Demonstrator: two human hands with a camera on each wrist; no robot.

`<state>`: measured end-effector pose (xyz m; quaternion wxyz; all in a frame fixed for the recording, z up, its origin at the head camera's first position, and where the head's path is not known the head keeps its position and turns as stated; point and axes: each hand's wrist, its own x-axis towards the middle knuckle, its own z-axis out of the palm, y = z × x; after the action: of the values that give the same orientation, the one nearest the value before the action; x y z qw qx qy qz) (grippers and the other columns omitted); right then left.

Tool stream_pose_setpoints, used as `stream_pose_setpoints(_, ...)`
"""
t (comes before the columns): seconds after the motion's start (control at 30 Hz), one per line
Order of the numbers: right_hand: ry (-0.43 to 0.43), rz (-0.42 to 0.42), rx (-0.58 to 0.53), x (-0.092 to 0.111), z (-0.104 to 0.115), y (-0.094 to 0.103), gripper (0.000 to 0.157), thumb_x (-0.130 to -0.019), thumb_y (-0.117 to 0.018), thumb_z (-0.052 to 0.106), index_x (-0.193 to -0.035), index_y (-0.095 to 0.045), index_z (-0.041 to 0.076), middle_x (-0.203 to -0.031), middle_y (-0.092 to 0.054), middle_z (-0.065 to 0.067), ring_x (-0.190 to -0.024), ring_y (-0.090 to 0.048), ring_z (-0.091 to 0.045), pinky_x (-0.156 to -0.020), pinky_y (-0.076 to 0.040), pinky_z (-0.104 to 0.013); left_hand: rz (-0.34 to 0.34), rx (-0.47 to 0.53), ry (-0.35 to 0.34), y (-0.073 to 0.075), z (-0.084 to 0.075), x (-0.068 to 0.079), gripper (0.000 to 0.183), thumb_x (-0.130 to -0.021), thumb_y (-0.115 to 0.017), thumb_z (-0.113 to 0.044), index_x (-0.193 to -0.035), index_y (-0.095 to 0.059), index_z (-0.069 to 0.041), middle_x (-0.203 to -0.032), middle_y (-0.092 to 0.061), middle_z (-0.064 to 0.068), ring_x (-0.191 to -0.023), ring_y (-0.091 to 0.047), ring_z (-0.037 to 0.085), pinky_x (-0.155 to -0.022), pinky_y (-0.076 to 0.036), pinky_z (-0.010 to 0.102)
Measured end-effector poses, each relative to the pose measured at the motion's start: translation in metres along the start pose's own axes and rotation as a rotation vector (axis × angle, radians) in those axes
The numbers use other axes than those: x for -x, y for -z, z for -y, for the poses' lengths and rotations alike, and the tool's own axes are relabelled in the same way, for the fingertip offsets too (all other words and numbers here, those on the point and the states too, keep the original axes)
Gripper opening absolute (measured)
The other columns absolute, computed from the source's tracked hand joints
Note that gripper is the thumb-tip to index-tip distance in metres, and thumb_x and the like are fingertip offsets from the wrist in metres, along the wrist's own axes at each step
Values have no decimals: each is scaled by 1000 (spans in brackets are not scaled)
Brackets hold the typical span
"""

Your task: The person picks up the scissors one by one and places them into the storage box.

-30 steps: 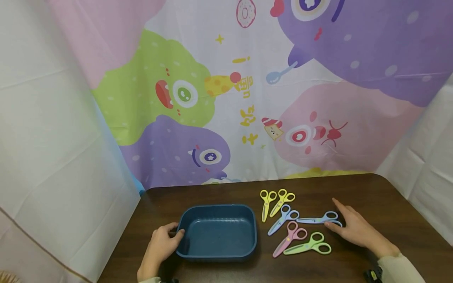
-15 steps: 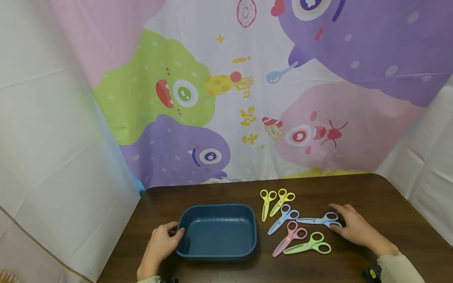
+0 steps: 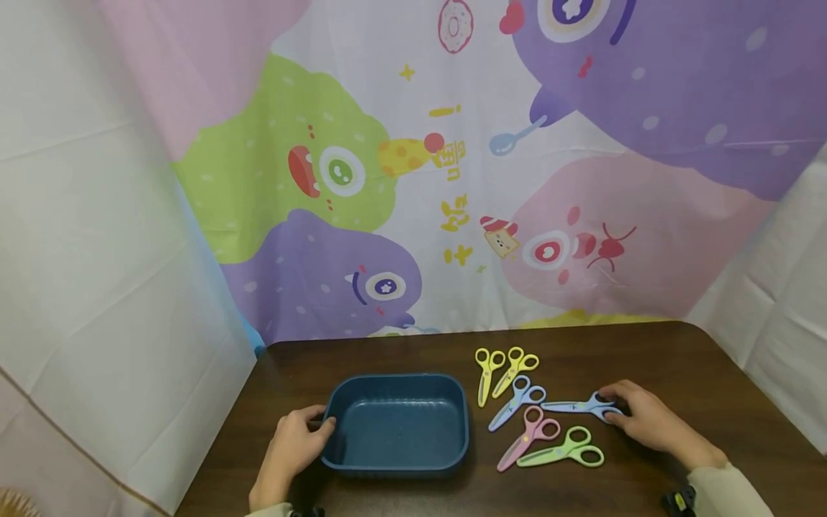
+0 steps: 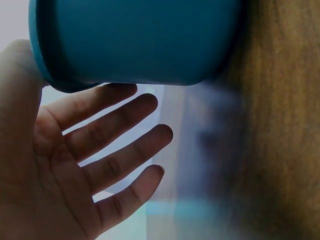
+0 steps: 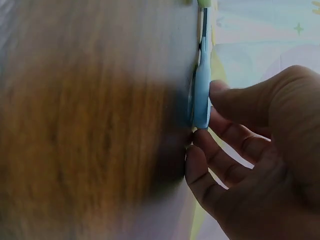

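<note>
In the head view, my left hand (image 3: 295,446) holds the left end of a dark blue rectangular tub (image 3: 400,470), thumb over its rim. The left wrist view shows the index finger against the tub's outer wall (image 4: 140,45) and the other fingers spread apart from it. My right hand (image 3: 652,418) pinches the handles of light blue scissors (image 3: 575,407) lying flat on the table; its fingers partly cover the handle loops. Up close, the thumb (image 5: 240,102) touches the upper side of the blue handle (image 5: 202,95).
Left of the held pair lie second blue scissors (image 3: 515,406), pink scissors (image 3: 526,439) and green scissors (image 3: 562,451). Two yellow pairs, left yellow scissors (image 3: 486,377) and right yellow scissors (image 3: 513,373), lie farther back. A patterned curtain (image 3: 446,287) hangs behind the brown table (image 3: 388,353).
My right fingers have closed in on the right-hand blue scissors, and their handle loops have drawn together. My left hand and the tub have stayed in place.
</note>
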<state>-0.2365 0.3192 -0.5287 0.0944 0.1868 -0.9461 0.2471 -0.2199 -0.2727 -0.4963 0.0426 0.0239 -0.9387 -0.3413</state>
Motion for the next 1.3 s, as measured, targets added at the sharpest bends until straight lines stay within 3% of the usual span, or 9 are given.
stream_pose_setpoints(0.2,-26,56,-4,-1,0,1,26,-86,-77,1,-112,-71,4,-111,-68,-6,-101,-67,-32,-84,-54,-43,7,1,-12,3,1,0,31,-94,-72,-24,-117,-75,-4,-107,-77,13,-92,-75,25,-83,-58,50)
stream_pose_setpoints(0.47,-21,49,-9,0,1,2,26,-84,-79,0,-108,-72,5,-107,-69,-3,-97,-67,-26,-81,-54,-38,31,15,0,5,4,2,32,-95,-72,-26,-117,-75,-3,-108,-77,13,-95,-75,27,-83,-58,50)
stream_pose_setpoints(0.73,-69,95,-36,-3,3,7,23,-84,-80,3,-107,-74,4,-104,-71,-5,-94,-69,-28,-78,-54,-36,47,1,-61,3,8,-2,21,-96,-71,-22,-106,-80,-6,-103,-78,10,-102,-74,30,-88,-57,50)
stream_pose_setpoints(1.07,-22,91,-20,-3,0,6,16,-81,-83,7,-96,-77,9,-98,-71,-1,-87,-68,-16,-76,-54,-33,55,13,-67,0,8,-2,22,-97,-70,-25,-106,-79,-7,-102,-78,7,-99,-74,26,-86,-58,48)
stream_pose_setpoints(1.3,-18,122,-20,-8,-2,8,14,-83,-82,8,-96,-77,9,-96,-71,-1,-89,-69,-22,-76,-54,-35,33,29,-74,-1,8,-4,20,-97,-71,-32,-96,-80,-14,-90,-77,-3,-80,-69,11,-77,-56,36)
